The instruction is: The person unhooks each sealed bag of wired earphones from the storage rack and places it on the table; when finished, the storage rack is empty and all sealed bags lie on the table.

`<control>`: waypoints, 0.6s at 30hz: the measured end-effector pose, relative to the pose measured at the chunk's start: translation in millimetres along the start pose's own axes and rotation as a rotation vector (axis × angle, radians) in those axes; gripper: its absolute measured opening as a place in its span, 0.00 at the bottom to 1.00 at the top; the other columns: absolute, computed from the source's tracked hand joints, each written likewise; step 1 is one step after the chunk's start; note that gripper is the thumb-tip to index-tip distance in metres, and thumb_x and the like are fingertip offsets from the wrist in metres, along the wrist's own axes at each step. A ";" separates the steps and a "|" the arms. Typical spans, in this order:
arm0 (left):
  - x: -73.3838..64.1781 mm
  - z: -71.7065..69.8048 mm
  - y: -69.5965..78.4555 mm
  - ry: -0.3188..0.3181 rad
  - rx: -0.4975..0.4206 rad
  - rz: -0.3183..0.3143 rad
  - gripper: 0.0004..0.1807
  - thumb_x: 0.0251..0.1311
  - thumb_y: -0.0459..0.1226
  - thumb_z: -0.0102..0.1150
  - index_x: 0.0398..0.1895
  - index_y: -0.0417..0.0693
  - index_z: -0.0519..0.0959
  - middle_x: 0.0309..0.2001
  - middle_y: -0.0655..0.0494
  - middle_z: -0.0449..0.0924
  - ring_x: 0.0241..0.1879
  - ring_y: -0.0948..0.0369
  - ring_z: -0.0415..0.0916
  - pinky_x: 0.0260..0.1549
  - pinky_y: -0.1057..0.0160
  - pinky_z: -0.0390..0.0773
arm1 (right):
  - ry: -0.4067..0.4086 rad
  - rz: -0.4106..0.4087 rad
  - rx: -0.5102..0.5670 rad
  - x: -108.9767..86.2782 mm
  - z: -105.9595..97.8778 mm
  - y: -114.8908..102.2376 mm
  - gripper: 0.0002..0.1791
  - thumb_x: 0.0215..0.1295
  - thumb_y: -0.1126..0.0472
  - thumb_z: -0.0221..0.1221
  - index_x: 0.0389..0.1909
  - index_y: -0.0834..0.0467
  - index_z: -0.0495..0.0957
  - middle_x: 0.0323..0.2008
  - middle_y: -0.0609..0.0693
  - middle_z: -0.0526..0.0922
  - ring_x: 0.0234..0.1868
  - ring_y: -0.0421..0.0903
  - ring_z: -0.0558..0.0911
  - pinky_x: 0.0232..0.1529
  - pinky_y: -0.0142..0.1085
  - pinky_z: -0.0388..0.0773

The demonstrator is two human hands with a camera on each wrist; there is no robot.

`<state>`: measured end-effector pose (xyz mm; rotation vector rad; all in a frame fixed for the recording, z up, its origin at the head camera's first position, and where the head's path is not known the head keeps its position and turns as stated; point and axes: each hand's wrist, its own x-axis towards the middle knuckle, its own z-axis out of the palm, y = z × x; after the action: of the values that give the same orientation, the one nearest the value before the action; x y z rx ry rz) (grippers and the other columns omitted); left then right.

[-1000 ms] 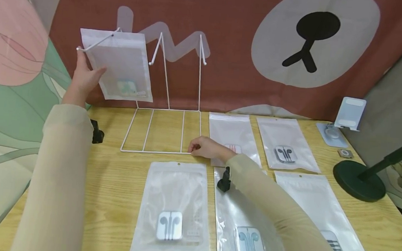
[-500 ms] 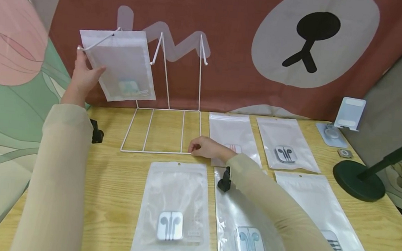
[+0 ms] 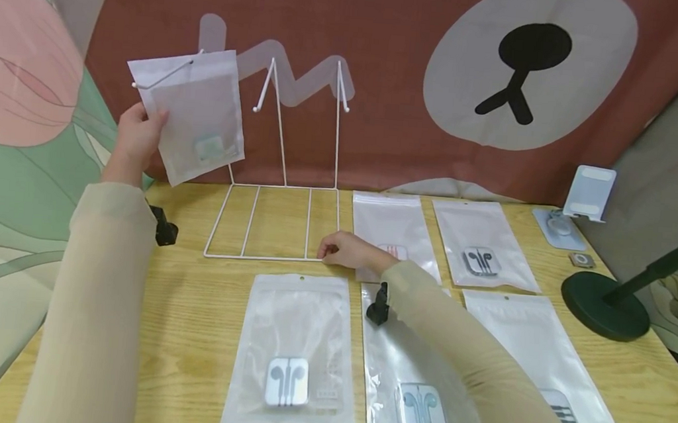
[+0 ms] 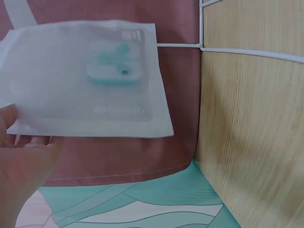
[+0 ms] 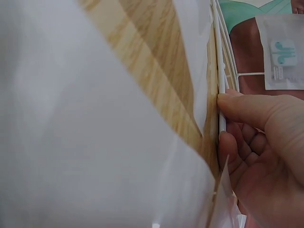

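Observation:
A white zip pouch (image 3: 204, 104) with an earphone case showing through hangs on the left hook of a white wire rack (image 3: 263, 257). My left hand (image 3: 136, 136) pinches the pouch's left edge just below the hook's tip, and the pouch tilts. In the left wrist view, the thumb lies over the pouch's edge, and the teal earphone case (image 4: 114, 64) shows through the film. My right hand (image 3: 348, 249) holds the rack's front bar near its right corner. Thumb and fingers pinch the white bar (image 5: 222, 114) in the right wrist view. Two other hooks (image 3: 262, 92) bear nothing.
A pouch with white earphones (image 3: 295, 314) lies in front of the rack. Several more pouches (image 3: 481, 229) lie to the right, partly under the right sleeve. A phone stand (image 3: 590, 195) and a dark green round base (image 3: 605, 305) stand at the right edge.
The left hand has come down a little from the hook's tip and taken hold of the pouch's edge. The pouch's lower end has swung left. The right hand stays on the rack.

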<state>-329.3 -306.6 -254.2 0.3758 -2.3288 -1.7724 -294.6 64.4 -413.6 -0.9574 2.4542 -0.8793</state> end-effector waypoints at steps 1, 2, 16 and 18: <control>-0.5 0.3 -0.8 -0.001 -0.014 0.012 0.30 0.66 0.51 0.41 0.70 0.55 0.56 0.67 0.56 0.57 0.63 0.59 0.57 0.63 0.57 0.54 | 0.000 0.003 0.000 0.1 0.2 0.0 0.04 0.60 0.69 0.58 0.31 0.59 0.80 0.26 0.44 0.77 0.31 0.39 0.73 0.35 0.29 0.71; -0.8 1.0 -1.8 0.003 -0.015 0.034 0.29 0.67 0.50 0.41 0.70 0.56 0.56 0.67 0.56 0.57 0.63 0.59 0.58 0.62 0.57 0.54 | 0.000 0.003 -0.001 0.0 0.2 -0.1 0.04 0.60 0.69 0.58 0.31 0.59 0.80 0.26 0.44 0.77 0.31 0.39 0.73 0.34 0.28 0.71; -5.0 3.5 -9.4 0.059 -0.014 0.199 0.23 0.70 0.44 0.34 0.68 0.61 0.57 0.61 0.54 0.61 0.57 0.60 0.61 0.60 0.58 0.59 | 0.000 0.001 -0.016 -1.7 -1.3 -5.6 0.03 0.59 0.69 0.58 0.30 0.60 0.79 0.26 0.45 0.77 0.31 0.39 0.72 0.35 0.29 0.71; -6.0 2.9 -9.7 0.078 -0.033 0.219 0.22 0.70 0.42 0.35 0.67 0.57 0.58 0.58 0.54 0.62 0.55 0.61 0.62 0.58 0.59 0.61 | 0.001 -0.002 -0.017 -1.5 -1.4 -6.1 0.03 0.59 0.70 0.58 0.30 0.60 0.79 0.26 0.45 0.77 0.30 0.39 0.72 0.34 0.29 0.70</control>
<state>-323.7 -304.5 -264.3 0.1733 -2.1912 -1.6597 -291.4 62.5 -408.3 -0.9660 2.4660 -0.8612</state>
